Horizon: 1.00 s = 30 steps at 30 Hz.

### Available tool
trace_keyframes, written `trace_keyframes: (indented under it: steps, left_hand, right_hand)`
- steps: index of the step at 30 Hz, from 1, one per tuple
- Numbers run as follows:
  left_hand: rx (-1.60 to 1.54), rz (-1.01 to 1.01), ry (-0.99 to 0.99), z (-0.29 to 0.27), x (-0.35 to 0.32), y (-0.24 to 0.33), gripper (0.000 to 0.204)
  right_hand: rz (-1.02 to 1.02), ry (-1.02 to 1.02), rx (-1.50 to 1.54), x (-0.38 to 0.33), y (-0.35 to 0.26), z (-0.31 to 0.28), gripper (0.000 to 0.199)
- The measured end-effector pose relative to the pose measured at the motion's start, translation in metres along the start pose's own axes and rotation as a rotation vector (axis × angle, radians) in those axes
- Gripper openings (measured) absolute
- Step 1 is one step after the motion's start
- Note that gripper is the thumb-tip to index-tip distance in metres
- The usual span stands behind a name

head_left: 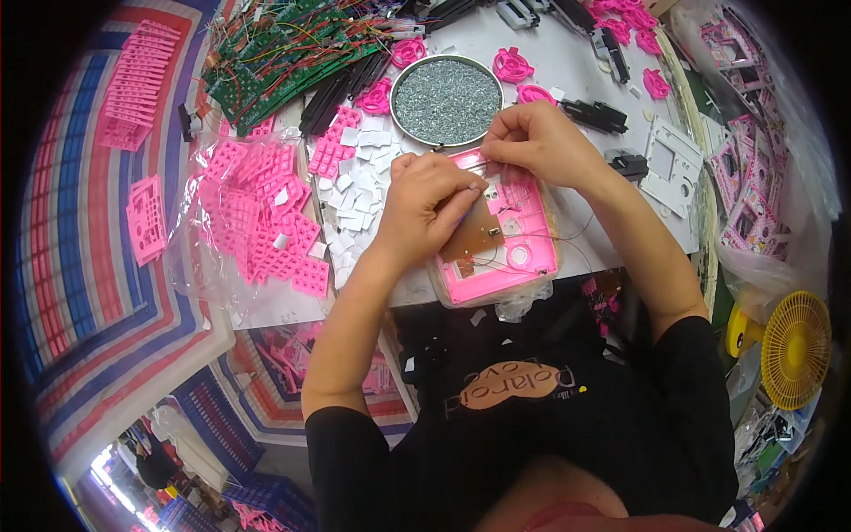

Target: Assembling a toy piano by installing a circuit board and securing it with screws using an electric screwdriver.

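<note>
A pink plastic casing [519,257] lies open on the white table's front edge, with a brown circuit board [474,238] and thin wires inside it. My left hand [430,208] rests on the casing's left side, fingers pinched over the board's upper end. My right hand [541,142] is at the casing's top edge, fingertips pinched together on something too small to make out. Just behind both hands stands a round metal dish [448,99] full of small silver screws.
Pink keypad pieces [261,226] lie on a clear bag at left, small white squares [363,191] beside them. Green circuit boards with wires [275,58] sit at the back left. Black parts [594,113], pink round parts [512,64] and a white frame [671,164] lie at right. A yellow fan [795,348] stands at lower right.
</note>
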State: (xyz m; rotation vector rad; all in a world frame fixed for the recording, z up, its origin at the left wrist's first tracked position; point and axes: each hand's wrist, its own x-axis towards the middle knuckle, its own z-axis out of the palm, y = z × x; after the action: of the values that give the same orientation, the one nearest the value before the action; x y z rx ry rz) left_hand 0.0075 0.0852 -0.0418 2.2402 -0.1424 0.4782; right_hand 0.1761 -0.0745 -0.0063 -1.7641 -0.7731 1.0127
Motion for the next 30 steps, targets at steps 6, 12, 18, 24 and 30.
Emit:
trace_keyframes:
  steps: [6,12,18,24,30]
  left_hand:
    - [0.071,0.056,-0.162,-0.016,0.002,0.000,0.010]
    - [0.340,0.076,-0.005,-0.006,-0.002,0.014,0.022]
    - [0.257,-0.127,0.073,-0.001,-0.006,0.024,0.025]
    - [0.215,0.063,0.048,-0.001,-0.008,0.010,0.017]
    - [0.322,0.041,-0.083,-0.002,-0.001,0.021,0.009]
  right_hand:
    - [-0.398,0.182,-0.600,-0.025,0.005,0.008,0.013]
    - [-0.434,0.093,-0.759,-0.063,0.005,0.048,0.018]
    - [-0.353,0.143,-0.534,-0.073,0.011,0.049,0.009]
    - [-0.339,0.150,-0.542,-0.072,0.014,0.049,0.008]
    - [-0.360,0.233,-0.568,-0.078,0.020,0.053,0.009]
